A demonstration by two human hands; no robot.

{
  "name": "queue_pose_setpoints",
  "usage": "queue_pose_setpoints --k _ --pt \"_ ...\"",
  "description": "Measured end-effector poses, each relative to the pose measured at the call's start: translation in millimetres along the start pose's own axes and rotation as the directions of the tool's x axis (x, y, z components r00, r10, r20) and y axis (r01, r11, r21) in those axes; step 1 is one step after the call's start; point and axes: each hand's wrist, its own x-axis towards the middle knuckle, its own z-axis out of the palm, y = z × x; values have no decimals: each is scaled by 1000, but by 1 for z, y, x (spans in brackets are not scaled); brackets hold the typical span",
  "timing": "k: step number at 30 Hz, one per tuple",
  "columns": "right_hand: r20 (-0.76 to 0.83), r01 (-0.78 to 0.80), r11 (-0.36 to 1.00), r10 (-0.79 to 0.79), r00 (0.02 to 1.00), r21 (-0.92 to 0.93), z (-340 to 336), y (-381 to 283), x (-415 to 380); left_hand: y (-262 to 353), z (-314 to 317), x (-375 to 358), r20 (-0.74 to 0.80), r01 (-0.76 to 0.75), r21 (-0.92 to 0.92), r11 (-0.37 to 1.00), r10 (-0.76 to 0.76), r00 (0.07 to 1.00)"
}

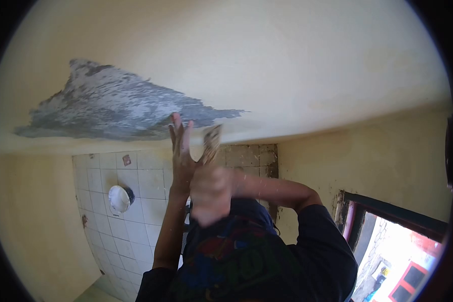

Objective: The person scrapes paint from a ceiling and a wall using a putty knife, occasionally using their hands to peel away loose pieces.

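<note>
Across the cream wall [312, 75] spreads a ragged grey patch [121, 100] with whitish streaks, where the paint coat is gone. My left hand [182, 146] reaches up with its fingers stretched out, fingertips right at the lower edge of that patch. Beside it, my right hand [210, 189] is closed in a fist and smeared by motion. From this fist sticks up a flat, tan scraper-like tool [212, 141] with dark stains at its wide end. The tool's tip is close to the wall, just below the patch's right-hand point. Its grip is hidden in my fingers.
White floor tiles [151, 216] lie below, with dirt along the edge. A bucket [120, 198] with white stuff in it stands on them to the left. At the lower right, a dark-framed opening [387, 231] lets in bright light.
</note>
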Motion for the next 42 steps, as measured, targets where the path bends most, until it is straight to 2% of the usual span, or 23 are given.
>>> queue_pose_setpoints --k 1,3,4,7,8,9,11,12,14,16,18,19,21,23,24,26,30,33,35,37,39,40,42 --pt "1 -15 1000 15 1000 -12 5 1 -1 0 2 -2 14 0 -13 1000 1 1000" --pt "-128 40 999 -35 991 30 14 4 -4 -3 2 -4 13 52 90 995 -53 998" --pt "-127 30 999 -27 992 17 12 2 -5 -15 -5 -6 104 96 129 987 -110 988" --pt "-28 -66 998 66 997 -23 4 4 -2 -12 -4 -6 83 13 201 979 -30 996" --pt "28 36 999 -36 999 21 4 -10 5 -18 -4 -7 97 7 255 967 -33 995" --pt "23 26 999 -26 999 26 13 -9 -2 -17 -3 -8 105 14 256 967 -42 994" --pt "-154 83 991 -67 986 106 35 7 -23 -12 -3 -5 90 -26 279 960 1 996" --pt "7 23 996 -23 1000 -90 21 23 -26 -13 -4 -6 92 -24 280 960 -2 996" --pt "18 42 999 -42 999 -19 20 -2 -9 -19 -5 -5 124 -55 371 927 9 992" --pt "29 62 996 -64 998 60 23 -4 -4 -22 -6 -4 140 -66 373 926 14 990" --pt "-149 103 990 -88 985 94 34 7 -13 -21 -9 -6 164 -69 371 926 8 986" --pt "-147 106 989 -90 985 102 37 8 -18 -18 -10 -3 161 -63 358 931 5 987" --pt "25 -10 996 8 1000 93 33 10 -20 -16 -11 -3 151 -55 351 935 2 989" --pt "31 29 996 -32 999 84 22 5 -9 -21 -12 -4 171 -50 403 914 -22 985" --pt "-30 8 998 -6 1000 66 21 6 -9 -19 -16 -5 169 -36 410 912 -37 985" --pt "-111 -68 998 68 992 -2 19 31 -18 -15 -22 2 178 -58 248 967 14 984" --pt "52 -9 997 5 999 71 10 -11 2 -17 -21 1 196 -10 309 951 -53 979" --pt "3 -118 993 118 993 24 24 27 -17 -23 -18 -3 189 -10 321 947 -53 981" --pt "25 -68 996 67 997 57 22 8 -7 -36 -16 -7 197 -119 376 919 46 979" --pt "44 -17 994 13 999 106 20 10 0 -30 -18 -1 193 -83 363 928 12 981" --pt "-70 -82 984 94 993 160 17 22 -1 -22 -23 -3 200 -36 346 938 -36 979" --pt "-65 -79 983 90 994 167 15 17 1 -19 -24 -2 205 -58 300 952 -5 979" --pt "-82 -78 997 80 993 27 6 8 12 -19 -23 2 195 -88 260 962 37 980"
